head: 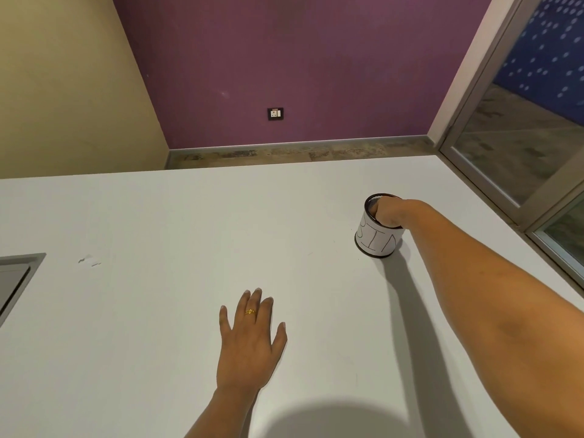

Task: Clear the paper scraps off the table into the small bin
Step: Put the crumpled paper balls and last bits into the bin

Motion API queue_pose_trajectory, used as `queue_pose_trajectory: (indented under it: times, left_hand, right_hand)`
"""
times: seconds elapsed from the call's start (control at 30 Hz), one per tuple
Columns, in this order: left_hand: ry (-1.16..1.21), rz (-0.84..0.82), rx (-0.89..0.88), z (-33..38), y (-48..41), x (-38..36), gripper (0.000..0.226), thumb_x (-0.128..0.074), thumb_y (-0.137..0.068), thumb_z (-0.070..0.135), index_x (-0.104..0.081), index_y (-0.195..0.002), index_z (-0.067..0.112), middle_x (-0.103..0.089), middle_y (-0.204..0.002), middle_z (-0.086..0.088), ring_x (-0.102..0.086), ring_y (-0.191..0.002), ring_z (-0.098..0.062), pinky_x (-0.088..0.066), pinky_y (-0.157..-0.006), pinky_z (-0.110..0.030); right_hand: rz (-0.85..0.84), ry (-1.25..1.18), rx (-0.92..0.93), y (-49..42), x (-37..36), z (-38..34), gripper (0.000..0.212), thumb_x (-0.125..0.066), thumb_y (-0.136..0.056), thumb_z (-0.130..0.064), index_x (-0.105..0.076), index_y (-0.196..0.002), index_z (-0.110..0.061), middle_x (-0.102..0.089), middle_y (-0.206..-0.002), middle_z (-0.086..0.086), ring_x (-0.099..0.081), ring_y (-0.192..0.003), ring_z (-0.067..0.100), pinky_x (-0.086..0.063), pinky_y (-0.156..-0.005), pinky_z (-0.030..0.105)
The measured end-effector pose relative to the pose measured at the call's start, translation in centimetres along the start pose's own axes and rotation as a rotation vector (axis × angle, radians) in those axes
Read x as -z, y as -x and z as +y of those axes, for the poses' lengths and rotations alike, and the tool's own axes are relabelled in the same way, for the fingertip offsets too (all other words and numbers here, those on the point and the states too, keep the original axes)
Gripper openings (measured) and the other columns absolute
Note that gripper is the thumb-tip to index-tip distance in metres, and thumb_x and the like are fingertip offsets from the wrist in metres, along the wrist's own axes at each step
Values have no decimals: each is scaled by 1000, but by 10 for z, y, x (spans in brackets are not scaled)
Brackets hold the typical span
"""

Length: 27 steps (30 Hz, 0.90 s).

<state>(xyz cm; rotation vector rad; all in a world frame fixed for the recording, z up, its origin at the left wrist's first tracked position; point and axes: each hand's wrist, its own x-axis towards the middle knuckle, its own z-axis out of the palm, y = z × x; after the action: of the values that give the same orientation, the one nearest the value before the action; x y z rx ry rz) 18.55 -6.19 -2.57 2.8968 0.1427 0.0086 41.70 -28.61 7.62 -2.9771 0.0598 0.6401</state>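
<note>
On the white bench [158, 327], head view: the small bin [377, 240], a dark cylinder with a hand-lettered white wrap, is seen upright toward the far right of the surface. The right hand [390, 214] is shown dipped into the bin's mouth from above, with the forearm stretched across the bench. Its fingers are hidden below the rim, so it cannot be told whether they are closed on a scrap or spread in release. The left hand [249, 338] is laid flat on the bench near the front centre, well apart from the bin. Its fingers [257, 300] are straight and slightly spread, and nothing is held; a ring [250, 312] is worn on one of them. Two or three small paper scraps [89, 260] are seen lying toward the far left of the bench, well apart from both hands and near a grey recessed panel [15, 279] at the left edge. The task is judged to be well advanced but unfinished. A deposit appears to be under way at the bin, and the left-side scraps are left to be gathered and carried across.
</note>
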Motion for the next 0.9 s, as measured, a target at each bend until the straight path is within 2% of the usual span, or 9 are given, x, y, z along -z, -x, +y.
queue_pose_trajectory:
  times: [0.07,0.17,0.3,0.37,0.47,0.6,0.67,0.73,0.9]
  left_hand:
    - [4,3,-2,0,0,0,56,-26,-85,44,-61,-116,13,-59,-130,-6,-51,-126,-25,-38,-100,-59]
    - [5,26,-12,0,0,-1,56,-26,-85,44,-61,-117,13,-58,-131,-7,-51,-127,-25,-37,-101,-59]
    - [21,33,-27,-1,1,-1,57,-26,-85,43,-60,-118,12,-57,-132,-7,-50,-127,-26,-36,-102,-59]
    - [32,10,-26,-2,1,-2,58,-23,-87,45,-53,-127,15,-48,-142,-5,-39,-136,-23,-27,-109,-57]
    - [63,-21,-13,-6,-1,-10,52,-26,-94,46,-36,-139,21,-27,-154,2,-15,-145,-15,-7,-117,-50]
    - [88,4,-6,-7,0,-11,50,-30,-95,45,-35,-139,22,-25,-154,3,-13,-145,-14,-4,-117,-48]
    - [136,20,-6,-8,0,-12,48,-32,-95,42,-35,-139,23,-26,-154,5,-13,-145,-11,-1,-118,-44]
    - [252,65,25,-10,0,-10,41,-39,-95,33,-44,-134,21,-35,-149,5,-22,-142,-9,-4,-119,-38]
    - [422,144,142,-31,7,2,33,-50,-90,19,-58,-123,15,-48,-141,1,-41,-132,-17,-35,-109,-32]
  right_hand:
    - [-9,-4,21,-1,0,2,39,-33,-93,-3,-53,-127,-5,-51,-136,13,-46,-124,32,-39,-104,39]
    - [-1,-39,33,-1,0,3,39,-33,-94,-4,-51,-129,-5,-51,-135,14,-49,-116,30,-40,-102,38]
    - [118,-146,55,0,-3,4,33,-38,-94,-5,-49,-125,-2,-52,-130,20,-50,-114,35,-43,-96,39]
    - [191,-193,66,1,-7,4,28,-40,-94,-5,-46,-121,1,-53,-124,24,-50,-100,35,-43,-92,42]
    - [252,-197,64,3,-9,2,26,-43,-94,-5,-48,-118,3,-55,-121,27,-53,-102,38,-45,-87,42]
    - [357,-196,24,12,-10,-3,23,-43,-91,-2,-57,-108,-2,-59,-113,21,-54,-90,35,-41,-72,34]
    - [429,-154,6,19,-12,-5,23,-43,-89,-1,-59,-104,-4,-62,-107,19,-54,-85,33,-39,-71,33]
    - [519,-132,5,27,-13,-6,22,-43,-86,2,-61,-98,-3,-64,-99,19,-49,-76,31,-38,-69,32]
    - [695,-166,44,46,-19,-18,25,-41,-80,10,-63,-84,0,-67,-85,18,-47,-66,29,-36,-59,30]
